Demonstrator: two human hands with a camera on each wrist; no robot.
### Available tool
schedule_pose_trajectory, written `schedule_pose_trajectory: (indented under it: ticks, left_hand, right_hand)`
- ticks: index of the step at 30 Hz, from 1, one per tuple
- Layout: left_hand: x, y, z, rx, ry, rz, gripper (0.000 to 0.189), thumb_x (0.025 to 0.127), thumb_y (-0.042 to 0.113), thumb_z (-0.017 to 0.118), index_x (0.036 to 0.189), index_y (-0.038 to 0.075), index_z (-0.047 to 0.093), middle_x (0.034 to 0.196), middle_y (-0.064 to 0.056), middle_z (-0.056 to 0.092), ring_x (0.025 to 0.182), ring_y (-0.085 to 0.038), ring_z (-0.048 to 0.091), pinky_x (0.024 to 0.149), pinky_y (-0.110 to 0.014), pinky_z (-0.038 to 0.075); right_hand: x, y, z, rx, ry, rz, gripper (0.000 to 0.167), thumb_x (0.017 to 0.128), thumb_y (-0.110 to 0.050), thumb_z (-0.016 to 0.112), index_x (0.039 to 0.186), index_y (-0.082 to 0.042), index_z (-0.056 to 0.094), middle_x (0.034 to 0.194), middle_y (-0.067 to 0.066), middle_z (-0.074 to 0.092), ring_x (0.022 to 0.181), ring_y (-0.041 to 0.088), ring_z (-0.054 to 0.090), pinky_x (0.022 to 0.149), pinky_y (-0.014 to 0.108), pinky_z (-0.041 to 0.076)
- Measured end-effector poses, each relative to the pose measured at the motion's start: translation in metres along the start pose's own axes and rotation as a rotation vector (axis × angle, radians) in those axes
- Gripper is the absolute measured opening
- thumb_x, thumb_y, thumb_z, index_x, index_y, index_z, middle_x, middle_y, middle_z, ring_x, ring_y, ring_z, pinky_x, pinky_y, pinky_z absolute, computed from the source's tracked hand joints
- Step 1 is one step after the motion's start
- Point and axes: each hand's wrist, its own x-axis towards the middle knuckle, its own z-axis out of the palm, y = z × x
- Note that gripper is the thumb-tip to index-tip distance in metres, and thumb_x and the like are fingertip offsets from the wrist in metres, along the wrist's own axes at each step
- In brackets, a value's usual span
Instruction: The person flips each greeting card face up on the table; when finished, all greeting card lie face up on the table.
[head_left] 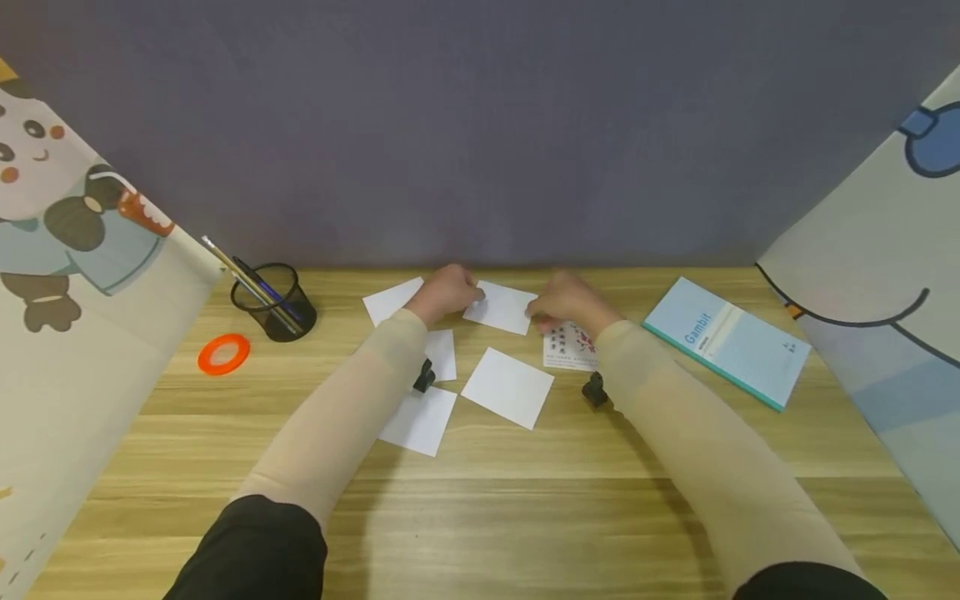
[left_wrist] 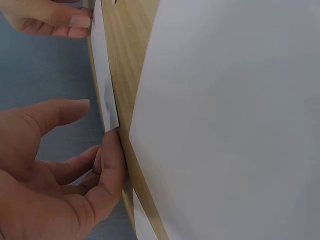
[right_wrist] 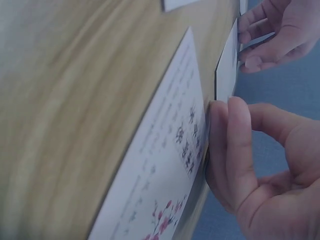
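Observation:
Both hands are at a blank white card (head_left: 500, 307) near the back of the table. My left hand (head_left: 447, 292) touches its left end; in the left wrist view a fingertip (left_wrist: 113, 137) meets the card's corner, while the thumb stands apart. At the opposite end, my right hand (head_left: 566, 300) pinches the card's corner between its fingertips. A printed card (head_left: 568, 348) with red blossoms and dark characters lies partly beneath the right hand. Just in front is another white card (head_left: 508, 388). More white cards (head_left: 420, 421) lie around and under the left forearm.
At the back left stands a black mesh pen cup (head_left: 283, 308) holding pens and a pencil. Beside it lies an orange ring (head_left: 223, 354), perhaps a tape roll. A light blue notebook (head_left: 727, 342) rests at the right. A grey panel (head_left: 480, 133) borders the table's back edge.

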Motion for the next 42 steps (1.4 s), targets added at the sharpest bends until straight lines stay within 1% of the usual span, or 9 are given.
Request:
schedule_pose_trajectory:
  ticks: [8,12,21,24,28,31,32,39,42]
  left_hand:
    - [0.060,-0.035,0.019,0.046,-0.048,-0.004,0.039,0.089,0.029,0.069,0.060,0.021,0.044,0.055,0.005,0.046,0.049,-0.014,0.035,0.047,-0.031,0.031]
    - [0.066,-0.037,0.023,0.080,-0.032,0.009,0.039,0.086,0.028,0.070,0.059,0.021,0.043,0.054,0.006,0.040,0.049,-0.013,0.034,0.046,-0.029,0.030]
    - [0.064,-0.038,0.022,0.138,0.014,0.033,0.036,0.084,0.022,0.068,0.057,0.021,0.043,0.054,0.007,0.036,0.050,-0.013,0.032,0.046,-0.029,0.029]
    - [0.047,-0.027,0.017,0.142,0.014,0.044,0.035,0.085,0.018,0.066,0.058,0.019,0.043,0.055,0.006,0.036,0.052,-0.015,0.033,0.050,-0.031,0.031]
    - [0.012,-0.003,0.006,0.162,0.018,0.035,0.038,0.091,0.016,0.066,0.061,0.016,0.041,0.059,0.003,0.036,0.057,-0.017,0.034,0.055,-0.032,0.033]
    - [-0.001,0.005,0.003,0.155,0.018,0.028,0.040,0.094,0.015,0.065,0.062,0.015,0.041,0.060,0.004,0.035,0.057,-0.016,0.033,0.055,-0.029,0.032]
    - [-0.001,0.006,0.003,0.154,0.017,0.029,0.040,0.094,0.015,0.065,0.062,0.015,0.041,0.060,0.004,0.034,0.057,-0.016,0.033,0.055,-0.029,0.031]
    - [0.045,-0.026,0.017,0.121,0.019,0.063,0.035,0.083,0.018,0.063,0.058,0.019,0.039,0.056,0.005,0.032,0.053,-0.015,0.030,0.050,-0.032,0.029]
    - [0.043,-0.024,0.013,0.097,0.004,0.052,0.032,0.081,0.016,0.061,0.057,0.019,0.039,0.056,0.005,0.033,0.052,-0.016,0.031,0.049,-0.033,0.029]
  right_hand:
    - [0.009,-0.005,0.008,0.015,-0.011,0.007,0.021,0.093,-0.011,0.074,0.099,0.008,0.070,0.070,0.008,0.076,0.062,0.014,0.076,0.076,0.027,0.067]
    - [0.010,-0.007,0.011,0.010,-0.004,0.008,0.021,0.093,-0.010,0.074,0.101,0.009,0.070,0.070,0.007,0.075,0.061,0.013,0.075,0.075,0.025,0.066]
    - [0.008,-0.012,0.011,-0.057,-0.003,0.031,0.019,0.096,-0.012,0.073,0.098,0.007,0.071,0.068,0.006,0.074,0.059,0.012,0.072,0.075,0.024,0.065]
    - [0.006,-0.012,0.010,-0.056,-0.004,0.033,0.020,0.096,-0.012,0.073,0.099,0.007,0.070,0.069,0.006,0.075,0.060,0.013,0.073,0.079,0.026,0.065]
    - [0.005,-0.013,0.010,-0.044,-0.006,0.037,0.021,0.096,-0.013,0.072,0.101,0.007,0.070,0.070,0.007,0.075,0.062,0.013,0.074,0.082,0.027,0.066]
    - [0.005,-0.012,0.010,-0.043,-0.005,0.035,0.020,0.096,-0.012,0.072,0.101,0.007,0.070,0.069,0.006,0.075,0.061,0.013,0.074,0.082,0.027,0.066]
    - [0.005,-0.012,0.010,-0.045,-0.004,0.034,0.020,0.096,-0.012,0.072,0.100,0.007,0.071,0.068,0.006,0.075,0.060,0.013,0.073,0.083,0.028,0.066]
    - [0.005,-0.012,0.008,-0.097,-0.007,0.032,0.019,0.096,-0.015,0.072,0.091,0.004,0.072,0.066,0.004,0.075,0.058,0.011,0.073,0.102,0.035,0.062]
    - [0.005,-0.012,0.008,-0.104,-0.011,0.030,0.020,0.097,-0.016,0.072,0.091,0.003,0.073,0.065,0.004,0.074,0.058,0.011,0.072,0.108,0.037,0.059]
